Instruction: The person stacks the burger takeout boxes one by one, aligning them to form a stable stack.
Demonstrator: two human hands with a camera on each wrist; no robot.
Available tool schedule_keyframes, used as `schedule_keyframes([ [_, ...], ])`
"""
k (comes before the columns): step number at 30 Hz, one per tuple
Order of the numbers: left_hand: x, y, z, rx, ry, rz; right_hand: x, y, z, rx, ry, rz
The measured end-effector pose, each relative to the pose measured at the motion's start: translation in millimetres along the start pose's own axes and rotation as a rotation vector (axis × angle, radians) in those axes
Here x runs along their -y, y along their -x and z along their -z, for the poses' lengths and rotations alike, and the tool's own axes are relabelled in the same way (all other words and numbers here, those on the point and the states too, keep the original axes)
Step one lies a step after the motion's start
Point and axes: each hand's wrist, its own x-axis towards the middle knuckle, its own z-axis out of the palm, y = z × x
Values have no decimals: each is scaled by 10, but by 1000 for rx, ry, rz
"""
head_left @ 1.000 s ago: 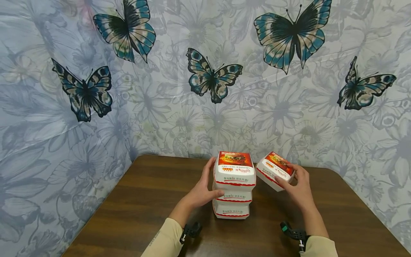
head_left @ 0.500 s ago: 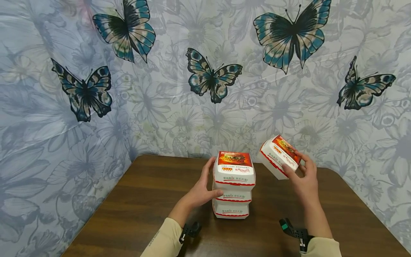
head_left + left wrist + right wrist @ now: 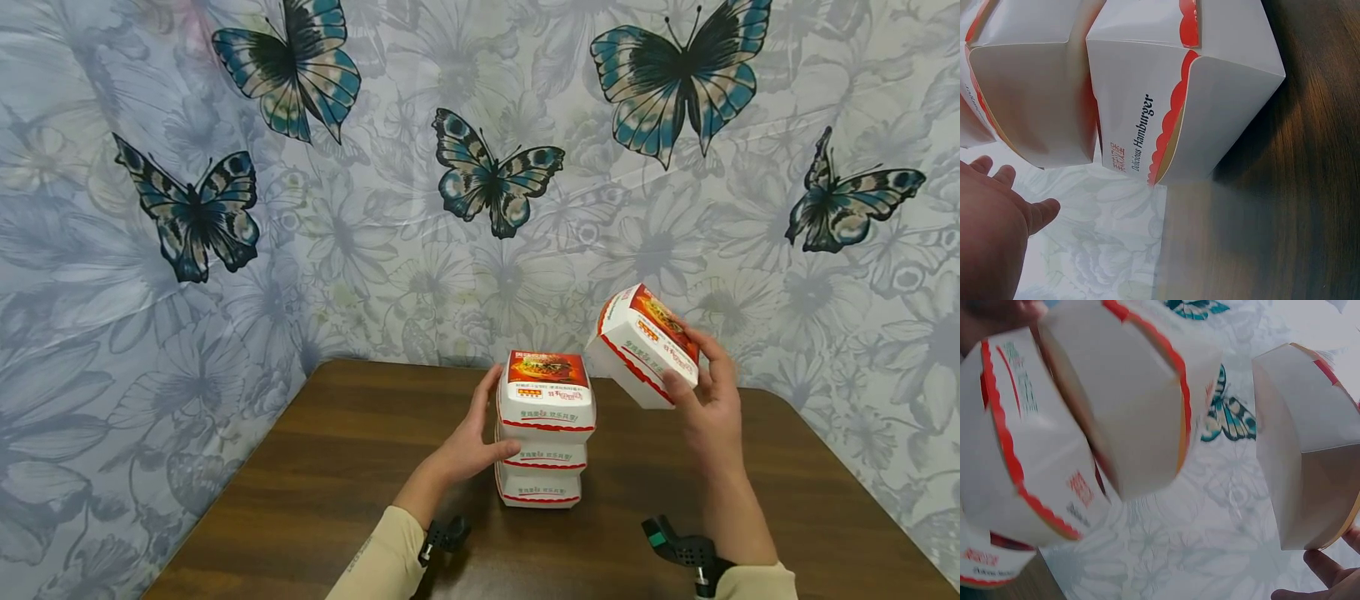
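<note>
A stack of three white cardboard burger boxes point(image 3: 548, 413) with red wavy trim stands on the table; the top one has a burger picture on its lid. My left hand point(image 3: 467, 447) lies along the stack's left side, fingers straight, thumb across the front of the middle box. In the left wrist view the fingers point(image 3: 1007, 175) reach past the boxes, and any contact is hard to judge. My right hand point(image 3: 712, 408) grips another burger box point(image 3: 647, 346) in the air, tilted, to the right of the stack and above it. Its fingers behind the box are partly hidden.
The brown wooden table point(image 3: 315, 492) reaches back to a floral wall hanging point(image 3: 360, 275) printed with butterflies point(image 3: 498, 179). A dark wrist mount point(image 3: 447, 536) sits on each forearm, and the right one point(image 3: 678, 546) juts inward over the table.
My right hand has lifted its burger box up from beside the stack, tilted it, and in the last half second brought it slightly left. The left hand and the stack stay put.
</note>
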Motion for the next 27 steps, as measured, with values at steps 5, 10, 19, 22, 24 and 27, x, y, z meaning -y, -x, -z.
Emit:
schedule_keyframes([
  [5, 9, 1, -2, -8, -14, -5, 82, 64, -113, 44, -26, 23],
  [10, -7, 2, -4, -12, -15, -5, 111, 95, -169, 68, -38, 39],
  [19, -53, -4, 5, -49, -35, -1, 111, 134, -278, 103, -64, 97],
  [22, -70, -8, 11, -74, -46, -15, 103, 144, -304, 127, -67, 115],
  [24, -89, -15, 9, -87, -51, -27, 93, 151, -317, 142, -67, 124],
  [27, -132, -26, -1, -104, -52, -50, 68, 149, -332, 171, -69, 139],
])
